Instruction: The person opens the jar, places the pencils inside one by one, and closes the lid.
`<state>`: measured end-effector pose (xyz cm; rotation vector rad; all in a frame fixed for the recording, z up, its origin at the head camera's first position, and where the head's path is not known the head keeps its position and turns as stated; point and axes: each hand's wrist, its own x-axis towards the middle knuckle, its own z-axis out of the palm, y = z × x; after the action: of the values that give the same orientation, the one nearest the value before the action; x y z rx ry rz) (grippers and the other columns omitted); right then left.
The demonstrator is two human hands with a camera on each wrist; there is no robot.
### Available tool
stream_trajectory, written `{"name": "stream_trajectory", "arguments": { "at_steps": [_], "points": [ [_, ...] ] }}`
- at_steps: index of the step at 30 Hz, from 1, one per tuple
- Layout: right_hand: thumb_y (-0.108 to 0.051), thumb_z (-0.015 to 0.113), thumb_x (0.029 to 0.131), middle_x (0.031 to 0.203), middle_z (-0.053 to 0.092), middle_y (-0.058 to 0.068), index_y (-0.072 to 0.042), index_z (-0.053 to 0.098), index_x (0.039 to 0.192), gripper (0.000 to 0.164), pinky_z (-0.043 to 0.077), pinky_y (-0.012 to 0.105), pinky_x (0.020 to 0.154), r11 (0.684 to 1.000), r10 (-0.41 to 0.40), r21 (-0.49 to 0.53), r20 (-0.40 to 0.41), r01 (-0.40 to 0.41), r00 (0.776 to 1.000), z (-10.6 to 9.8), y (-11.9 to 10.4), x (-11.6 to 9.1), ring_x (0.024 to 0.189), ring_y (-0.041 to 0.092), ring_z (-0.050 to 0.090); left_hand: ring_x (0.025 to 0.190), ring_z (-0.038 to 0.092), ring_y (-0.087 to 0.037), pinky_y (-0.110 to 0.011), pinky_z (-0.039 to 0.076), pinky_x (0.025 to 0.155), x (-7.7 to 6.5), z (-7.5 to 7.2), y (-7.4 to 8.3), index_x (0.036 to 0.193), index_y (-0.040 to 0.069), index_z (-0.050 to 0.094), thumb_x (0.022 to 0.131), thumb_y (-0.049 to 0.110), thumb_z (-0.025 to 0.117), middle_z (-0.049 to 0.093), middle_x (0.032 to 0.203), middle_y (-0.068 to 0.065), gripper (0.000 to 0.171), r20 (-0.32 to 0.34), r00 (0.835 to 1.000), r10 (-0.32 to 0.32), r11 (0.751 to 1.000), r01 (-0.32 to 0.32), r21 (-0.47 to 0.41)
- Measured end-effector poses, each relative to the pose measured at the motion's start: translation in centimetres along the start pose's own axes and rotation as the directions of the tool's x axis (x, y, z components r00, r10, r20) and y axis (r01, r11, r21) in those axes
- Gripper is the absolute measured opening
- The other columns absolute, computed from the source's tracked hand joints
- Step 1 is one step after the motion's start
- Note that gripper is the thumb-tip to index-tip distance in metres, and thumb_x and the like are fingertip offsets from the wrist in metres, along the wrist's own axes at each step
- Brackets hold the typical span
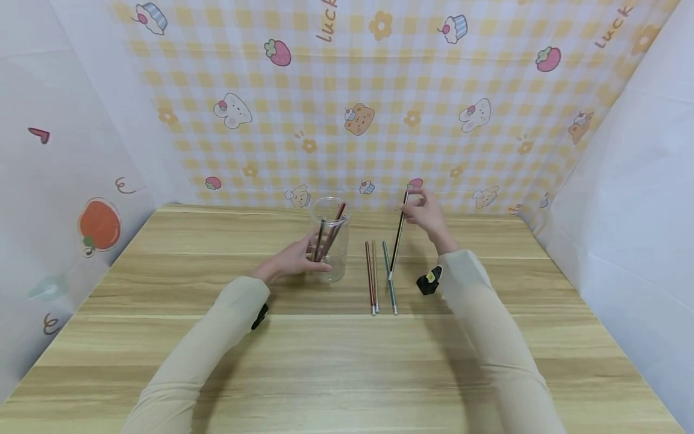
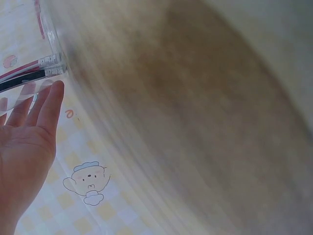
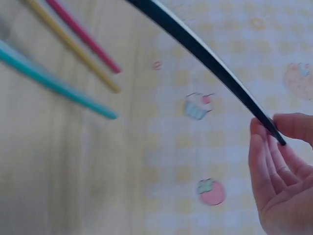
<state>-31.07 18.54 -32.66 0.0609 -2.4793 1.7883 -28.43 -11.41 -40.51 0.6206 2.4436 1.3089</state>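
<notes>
My left hand (image 1: 295, 258) holds a clear plastic cup (image 1: 337, 265), thumb in front and fingers behind it. Several pencils (image 1: 332, 234) lean inside the cup, eraser ends down at its base in the left wrist view. My right hand (image 1: 425, 211) pinches a black pencil (image 1: 399, 232) near its upper tip between thumb and fingertips. That pencil slants upright, its white lower end overlapping a teal pencil (image 1: 393, 298) in the head view. Left of the teal pencil, a red pencil (image 1: 370, 274) and a yellow pencil (image 1: 375, 265) lie side by side on the table.
The wood-grain table (image 1: 347, 374) ends at the back against a yellow checked cloth (image 1: 336, 157) with cartoon prints. White cloth sides (image 1: 623, 181) stand at left and right. A black wrist device (image 1: 428, 281) shows by the right sleeve.
</notes>
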Motion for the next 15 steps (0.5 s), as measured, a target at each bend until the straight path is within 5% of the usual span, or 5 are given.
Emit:
{"name": "stream_trajectory", "arguments": {
  "at_steps": [15],
  "points": [
    [-0.005,0.06,0.082,0.082,0.056,0.006,-0.007,0.046,0.117,0.037,0.051,0.025,0.061,0.952,-0.189,0.209,-0.169,0.222,0.967,-0.4,-6.9,-0.5,0.064,0.014,0.058,0.116,0.039,-0.031,-0.047,0.025,0.097,-0.1,0.0,0.2,0.142,0.026,0.007,0.066,0.039,0.075,0.04,0.131,-0.015,0.104,-0.002,1.0,0.001,1.0,-0.001,0.0]
  ]
}}
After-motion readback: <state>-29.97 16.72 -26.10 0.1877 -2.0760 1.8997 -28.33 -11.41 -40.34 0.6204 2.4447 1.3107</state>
